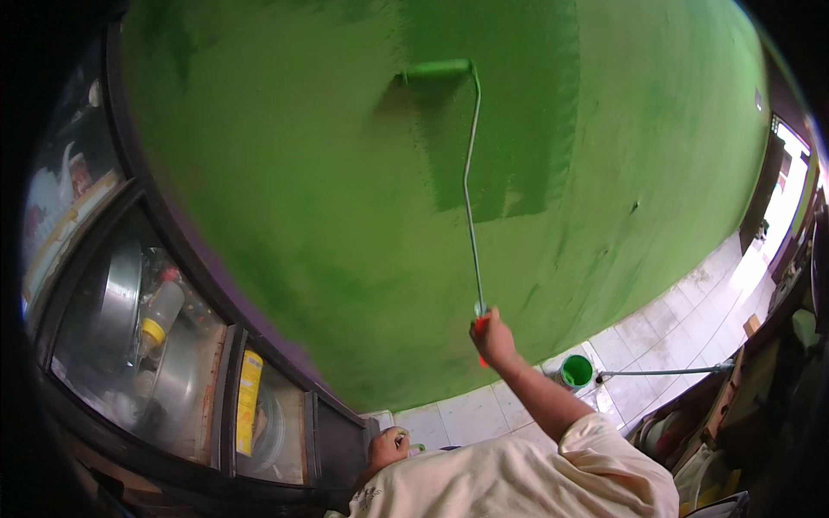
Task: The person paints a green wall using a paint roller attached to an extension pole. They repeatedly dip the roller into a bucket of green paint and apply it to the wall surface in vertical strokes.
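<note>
My right hand point(494, 338) is closed on the red handle of a long-framed paint roller point(467, 188). The roller's green-covered sleeve point(440, 69) is high up at the green wall point(311, 194), by the left edge of a darker green patch of paint point(505, 129). Down by my shirt, beside the cabinet, is my left hand point(387, 447), with its fingers curled; whether it holds anything, I cannot tell. A paint bucket point(576, 371) with green paint inside stands on the floor, right of my right forearm.
A dark-framed cabinet point(228, 395) with glass panes lines the left side, holding metal pots, a baby bottle point(160, 314) and a yellow container point(249, 401). White floor tiles point(473, 414) run along the wall's foot. A metal pole point(667, 371) extends right of the bucket towards cluttered shelving. A bright doorway point(783, 188) is at far right.
</note>
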A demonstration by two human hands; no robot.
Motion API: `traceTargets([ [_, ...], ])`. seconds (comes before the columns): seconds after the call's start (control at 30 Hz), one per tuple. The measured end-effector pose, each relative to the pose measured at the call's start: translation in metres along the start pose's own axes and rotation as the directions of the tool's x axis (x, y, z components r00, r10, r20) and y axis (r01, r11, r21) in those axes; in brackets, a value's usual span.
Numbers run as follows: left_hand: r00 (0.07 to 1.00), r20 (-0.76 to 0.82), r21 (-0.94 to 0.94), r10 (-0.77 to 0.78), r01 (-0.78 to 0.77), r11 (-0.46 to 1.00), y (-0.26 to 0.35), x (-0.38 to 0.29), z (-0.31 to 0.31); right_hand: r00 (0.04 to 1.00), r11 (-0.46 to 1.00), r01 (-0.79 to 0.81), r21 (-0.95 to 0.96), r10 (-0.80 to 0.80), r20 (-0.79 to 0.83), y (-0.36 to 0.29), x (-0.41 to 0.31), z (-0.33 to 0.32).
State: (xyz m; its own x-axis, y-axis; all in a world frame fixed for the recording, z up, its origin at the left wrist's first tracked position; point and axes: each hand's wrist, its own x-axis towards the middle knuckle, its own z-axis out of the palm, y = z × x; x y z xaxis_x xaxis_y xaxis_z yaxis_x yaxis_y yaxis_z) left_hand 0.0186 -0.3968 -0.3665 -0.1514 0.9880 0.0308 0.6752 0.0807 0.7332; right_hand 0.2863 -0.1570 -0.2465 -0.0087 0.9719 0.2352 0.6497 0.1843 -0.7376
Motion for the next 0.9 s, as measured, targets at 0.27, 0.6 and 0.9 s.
traceTargets([
  [0.27,1.000,-0.023,0.020,0.004,-0.004,1.000,-0.003,-0.011,-0.030,0.951,0.977,0.210,-0.038,-0.213,-0.225,-0.170,0.089,-0.082],
  [0.6,0.999,-0.007,-0.013,0.033,-0.033,0.999,-0.022,-0.013,-0.035,0.990,0.999,-0.032,0.007,0.033,-0.138,-0.099,0.037,-0.009],
  [0.9,0.996,0.026,-0.006,0.081,-0.081,0.997,-0.029,-0.013,-0.036,0.980,0.977,-0.193,-0.086,0.196,0.033,0.092,-0.123,0.106],
])
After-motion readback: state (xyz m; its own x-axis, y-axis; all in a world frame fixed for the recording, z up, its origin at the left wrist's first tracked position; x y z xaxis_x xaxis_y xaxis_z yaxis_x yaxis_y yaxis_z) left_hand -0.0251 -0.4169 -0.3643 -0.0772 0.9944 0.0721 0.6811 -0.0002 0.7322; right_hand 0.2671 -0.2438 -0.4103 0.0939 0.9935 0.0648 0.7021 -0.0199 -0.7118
